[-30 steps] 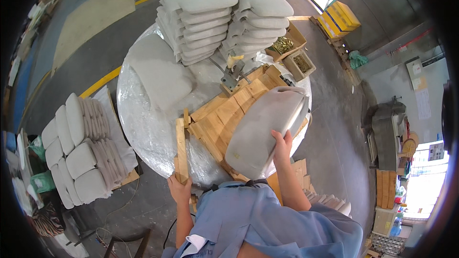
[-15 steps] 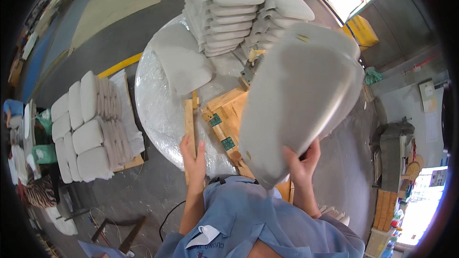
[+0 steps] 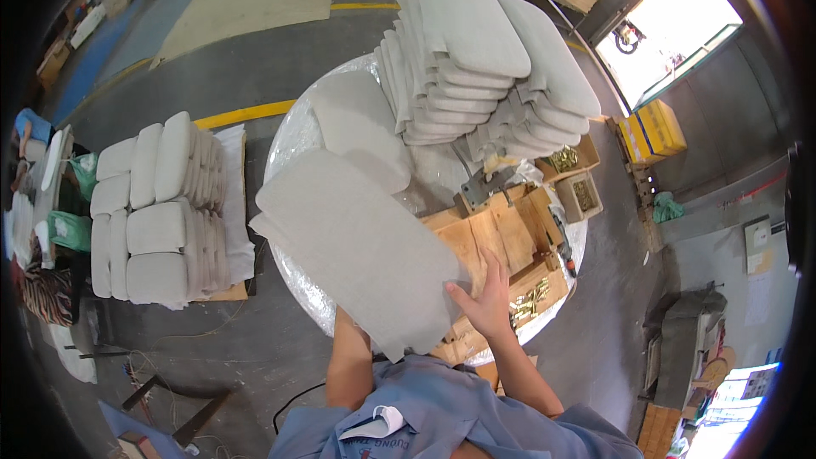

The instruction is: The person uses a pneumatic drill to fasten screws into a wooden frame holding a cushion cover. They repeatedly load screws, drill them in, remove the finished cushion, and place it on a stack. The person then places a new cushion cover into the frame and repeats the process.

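A grey fabric-covered seat pad (image 3: 357, 246) lies tilted across the left front of the round table (image 3: 285, 246), which is wrapped in clear film. My left forearm (image 3: 350, 361) goes in beneath the pad, and the pad hides that hand. At the pad's right edge is my right hand (image 3: 486, 297), its thumb touching the edge and its fingers stretched out over a wooden jig (image 3: 493, 234). Another grey pad (image 3: 361, 127) rests flat behind the held one. Small brass-coloured metal parts (image 3: 529, 302) lie on the jig's right side.
Tall stacks of grey pads (image 3: 476, 25) stand at the table's back. Beside them are an open box of small brass parts (image 3: 581, 194) and a red-and-black tool (image 3: 568, 262). More pads (image 3: 161, 221) are piled on a pallet at left. A yellow box (image 3: 653, 132) stands at right.
The pad has swung from the right, over the jig, to the left side of the table. My left hand has gone under it; my right hand's grip has opened out. My view has shifted.
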`<action>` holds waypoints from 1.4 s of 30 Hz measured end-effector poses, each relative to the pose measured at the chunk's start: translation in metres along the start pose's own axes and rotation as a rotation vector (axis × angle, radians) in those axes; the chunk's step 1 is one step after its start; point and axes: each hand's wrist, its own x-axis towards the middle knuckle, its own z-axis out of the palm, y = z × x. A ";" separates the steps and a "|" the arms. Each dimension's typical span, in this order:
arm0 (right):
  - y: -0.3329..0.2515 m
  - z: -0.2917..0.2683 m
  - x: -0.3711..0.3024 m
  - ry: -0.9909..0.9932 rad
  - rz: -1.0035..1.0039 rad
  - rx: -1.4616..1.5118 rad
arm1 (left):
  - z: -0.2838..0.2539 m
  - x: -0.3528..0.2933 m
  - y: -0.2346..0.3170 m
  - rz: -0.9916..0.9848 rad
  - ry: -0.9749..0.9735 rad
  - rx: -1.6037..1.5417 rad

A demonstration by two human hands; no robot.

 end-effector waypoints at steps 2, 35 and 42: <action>0.026 0.016 0.005 -0.204 0.287 0.349 | 0.001 0.042 0.013 -0.038 -0.007 -0.044; 0.075 0.245 0.232 -0.403 0.765 0.419 | -0.237 0.032 0.100 0.344 0.925 1.707; 0.058 0.247 0.230 -0.335 0.775 0.256 | -0.236 0.035 0.100 0.359 0.886 1.650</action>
